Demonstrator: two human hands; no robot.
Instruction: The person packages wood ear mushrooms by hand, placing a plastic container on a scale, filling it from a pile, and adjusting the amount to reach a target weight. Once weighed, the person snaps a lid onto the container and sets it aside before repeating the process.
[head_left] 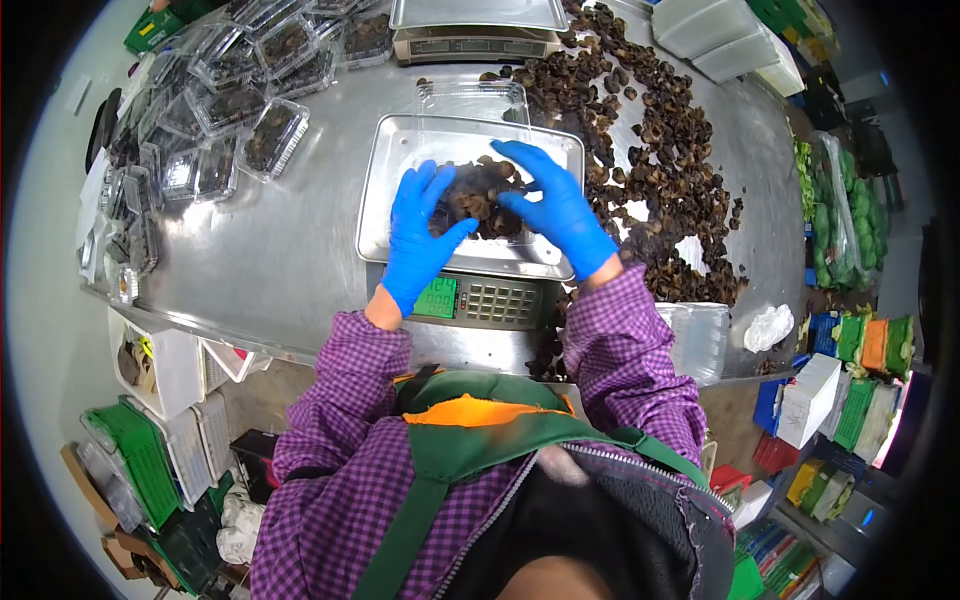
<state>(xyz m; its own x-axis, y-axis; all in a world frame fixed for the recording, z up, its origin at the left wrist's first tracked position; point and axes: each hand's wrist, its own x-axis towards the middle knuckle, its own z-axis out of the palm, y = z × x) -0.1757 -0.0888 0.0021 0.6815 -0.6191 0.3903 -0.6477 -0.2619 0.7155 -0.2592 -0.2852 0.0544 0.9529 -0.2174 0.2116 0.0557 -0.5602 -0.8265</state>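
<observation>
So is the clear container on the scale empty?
No, dark wrinkled pieces fill the clear container on the scale's tray.

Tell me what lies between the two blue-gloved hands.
Head view: a pile of dark brown wrinkled mushrooms in a clear plastic box, flanked by the left hand and right hand.

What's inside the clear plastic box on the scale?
Dark, wrinkled dried pieces fill the clear box. The left hand and right hand rest over its two sides, so whatever lies beneath them is hidden.
</observation>
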